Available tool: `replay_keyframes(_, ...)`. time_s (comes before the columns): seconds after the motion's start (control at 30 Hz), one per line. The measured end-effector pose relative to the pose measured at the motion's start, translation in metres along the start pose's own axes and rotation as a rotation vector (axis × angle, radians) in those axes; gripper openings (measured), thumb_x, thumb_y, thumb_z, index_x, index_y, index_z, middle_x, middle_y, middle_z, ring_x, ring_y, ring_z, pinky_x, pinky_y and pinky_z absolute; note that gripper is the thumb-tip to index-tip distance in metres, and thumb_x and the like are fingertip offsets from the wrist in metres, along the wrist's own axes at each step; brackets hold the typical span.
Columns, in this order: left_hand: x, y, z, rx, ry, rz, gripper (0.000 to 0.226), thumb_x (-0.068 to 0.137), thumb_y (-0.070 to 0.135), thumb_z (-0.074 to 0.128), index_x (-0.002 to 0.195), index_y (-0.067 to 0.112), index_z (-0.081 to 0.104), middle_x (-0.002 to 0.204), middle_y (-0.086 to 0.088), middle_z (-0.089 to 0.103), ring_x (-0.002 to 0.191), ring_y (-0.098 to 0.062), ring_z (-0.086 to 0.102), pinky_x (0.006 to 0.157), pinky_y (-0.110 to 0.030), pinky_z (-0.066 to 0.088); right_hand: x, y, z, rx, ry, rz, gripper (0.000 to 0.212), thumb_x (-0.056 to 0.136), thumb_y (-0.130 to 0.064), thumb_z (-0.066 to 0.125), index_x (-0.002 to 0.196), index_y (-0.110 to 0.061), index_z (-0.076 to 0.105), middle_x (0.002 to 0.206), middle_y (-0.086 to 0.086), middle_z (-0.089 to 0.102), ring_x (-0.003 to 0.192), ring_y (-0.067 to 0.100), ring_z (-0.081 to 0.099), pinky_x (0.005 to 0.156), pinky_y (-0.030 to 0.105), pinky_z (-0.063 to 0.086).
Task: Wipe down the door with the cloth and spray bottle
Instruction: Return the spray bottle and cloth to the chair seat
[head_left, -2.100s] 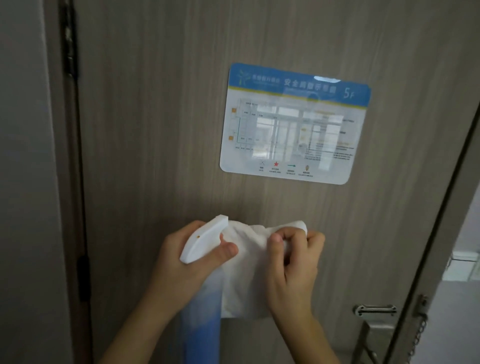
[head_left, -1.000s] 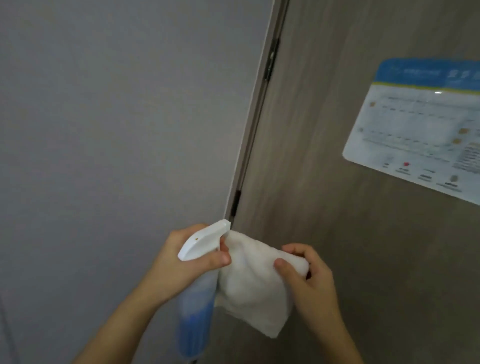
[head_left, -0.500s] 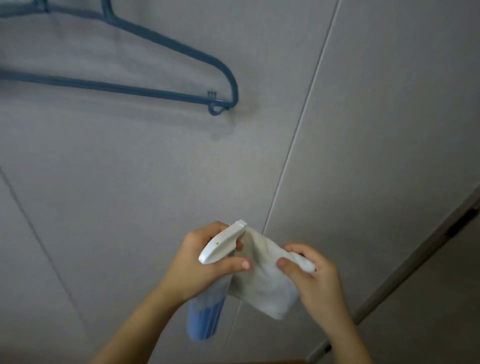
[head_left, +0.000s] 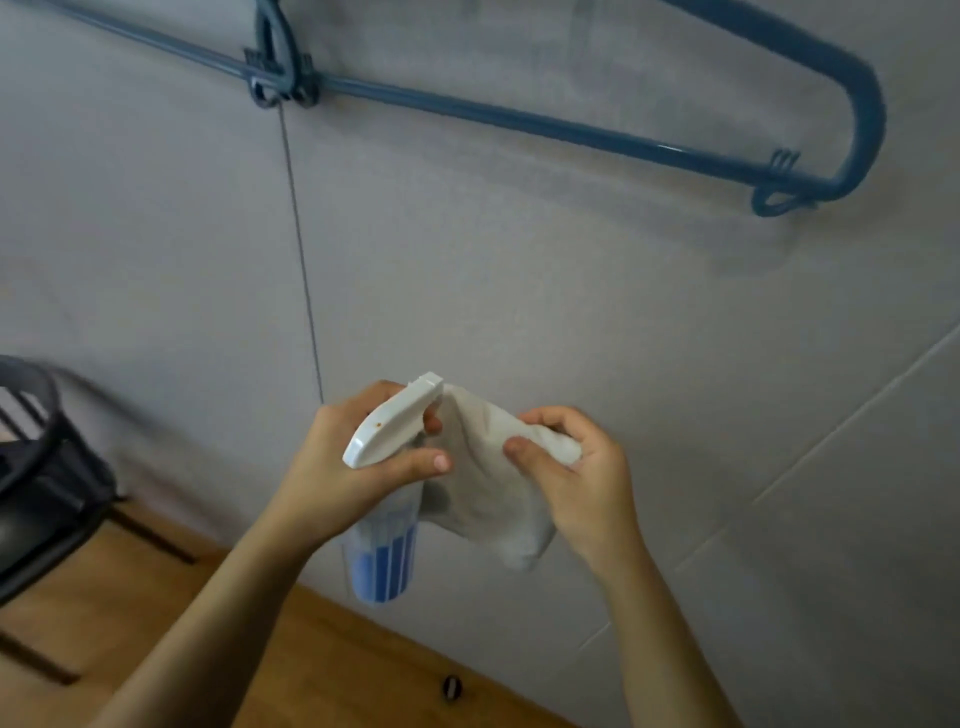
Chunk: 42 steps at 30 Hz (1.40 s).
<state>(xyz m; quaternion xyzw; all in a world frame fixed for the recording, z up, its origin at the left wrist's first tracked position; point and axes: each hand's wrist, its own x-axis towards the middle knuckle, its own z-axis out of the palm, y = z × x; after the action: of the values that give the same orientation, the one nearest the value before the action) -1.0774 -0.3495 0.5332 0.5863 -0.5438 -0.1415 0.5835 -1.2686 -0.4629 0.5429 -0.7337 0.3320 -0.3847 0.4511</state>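
Observation:
My left hand (head_left: 337, 467) grips the neck of a spray bottle (head_left: 387, 540) with a white trigger head and blue liquid in its clear body. Its nozzle points up and to the right, right against a white cloth (head_left: 488, 499). My right hand (head_left: 576, 483) pinches the cloth's upper right part, and the rest hangs down between both hands. The door is out of view; a grey panelled wall (head_left: 519, 286) fills the frame behind my hands.
A blue clothes hanger (head_left: 571, 130) hangs on the wall above. A dark slatted basket (head_left: 36, 467) stands at the left on a wooden surface (head_left: 322, 665) that runs along the bottom below my arms.
The view has swung left, away from the door and its sign, to the wall, hanger and wooden surface. Both hands keep the same hold on bottle and cloth.

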Motion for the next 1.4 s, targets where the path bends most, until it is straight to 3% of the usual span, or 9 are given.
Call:
replay_keyframes(0.23,-0.023,-0.022,-0.06,0.09,0.145,-0.084,0.055,0.073,0.075,0.068,0.099,0.027,0.068,0.094,0.0,0.07,0.087,-0.022,0.072,0.072,-0.041,0.062,0.022,-0.004,0.078,0.08,-0.196,-0.038,0.022,0.082,-0.014,0.08,0.082,-0.031,0.066,0.08,-0.017,0.069,0.075,0.003,0.065,0.062,0.015,0.049)
replay_keyframes(0.4,-0.042,-0.042,-0.117,0.115,0.182,-0.087,0.065,0.076,0.069,0.069,0.1,0.008,0.068,0.091,-0.005,0.07,0.084,-0.022,0.07,0.068,-0.038,0.062,0.027,-0.022,0.142,0.074,-0.274,-0.06,0.018,0.084,-0.019,0.078,0.086,-0.031,0.065,0.085,-0.019,0.068,0.08,0.002,0.064,0.062,0.014,0.049)
replay_keyframes(0.5,-0.051,-0.055,-0.162,0.099,0.195,-0.1,0.067,0.074,0.072,0.069,0.101,0.011,0.068,0.092,-0.005,0.07,0.083,-0.02,0.07,0.067,-0.031,0.061,0.024,-0.037,0.189,0.1,-0.287,-0.049,0.017,0.085,-0.02,0.077,0.088,-0.031,0.065,0.087,-0.017,0.067,0.08,0.002,0.064,0.062,0.013,0.049)
replay_keyframes(0.6,-0.057,-0.07,-0.213,0.104,0.166,-0.092,0.059,0.073,0.073,0.068,0.1,0.02,0.068,0.095,-0.001,0.069,0.082,-0.017,0.07,0.066,-0.025,0.06,0.018,-0.052,0.24,0.127,-0.263,-0.03,0.016,0.084,-0.017,0.078,0.088,-0.026,0.067,0.085,-0.014,0.068,0.079,0.003,0.063,0.063,0.015,0.05)
replay_keyframes(0.77,-0.067,-0.097,-0.298,0.103,0.104,-0.107,0.041,0.075,0.05,0.074,0.1,0.017,0.068,0.093,-0.001,0.069,0.084,-0.02,0.069,0.068,-0.04,0.062,0.004,-0.077,0.324,0.162,-0.164,0.041,0.016,0.082,-0.013,0.079,0.086,-0.024,0.068,0.083,-0.013,0.07,0.079,0.004,0.065,0.065,0.015,0.049)
replay_keyframes(0.83,-0.073,-0.105,-0.329,0.086,0.072,-0.115,0.039,0.076,0.045,0.073,0.099,0.015,0.068,0.094,-0.001,0.068,0.084,-0.019,0.069,0.068,-0.038,0.062,-0.002,-0.085,0.357,0.15,-0.128,0.058,0.016,0.081,-0.013,0.079,0.085,-0.024,0.068,0.083,-0.013,0.07,0.08,0.004,0.065,0.067,0.014,0.049)
replay_keyframes(0.9,-0.078,-0.113,-0.358,0.086,0.057,-0.115,0.039,0.076,0.045,0.073,0.098,0.014,0.069,0.092,-0.001,0.068,0.083,-0.018,0.069,0.066,-0.034,0.061,-0.009,-0.094,0.386,0.148,-0.109,0.072,0.015,0.081,-0.012,0.08,0.085,-0.023,0.069,0.083,-0.012,0.07,0.081,0.004,0.065,0.069,0.014,0.049)
replay_keyframes(1.1,-0.074,-0.135,-0.423,0.03,0.023,-0.135,0.041,0.075,0.047,0.073,0.097,0.013,0.069,0.089,-0.005,0.069,0.081,-0.024,0.069,0.065,-0.042,0.061,-0.007,-0.113,0.449,0.144,-0.086,0.104,0.012,0.082,-0.011,0.078,0.084,-0.02,0.07,0.081,-0.01,0.07,0.079,0.003,0.065,0.067,0.014,0.048)
replay_keyframes(1.4,-0.02,-0.195,-0.479,0.068,-0.041,-0.148,0.04,0.073,0.049,0.073,0.094,0.015,0.071,0.087,-0.004,0.069,0.079,-0.02,0.069,0.064,-0.034,0.059,0.054,-0.098,0.511,0.163,-0.008,0.166,0.015,0.081,-0.01,0.079,0.083,-0.022,0.071,0.081,-0.012,0.071,0.08,0.004,0.065,0.069,0.016,0.05)
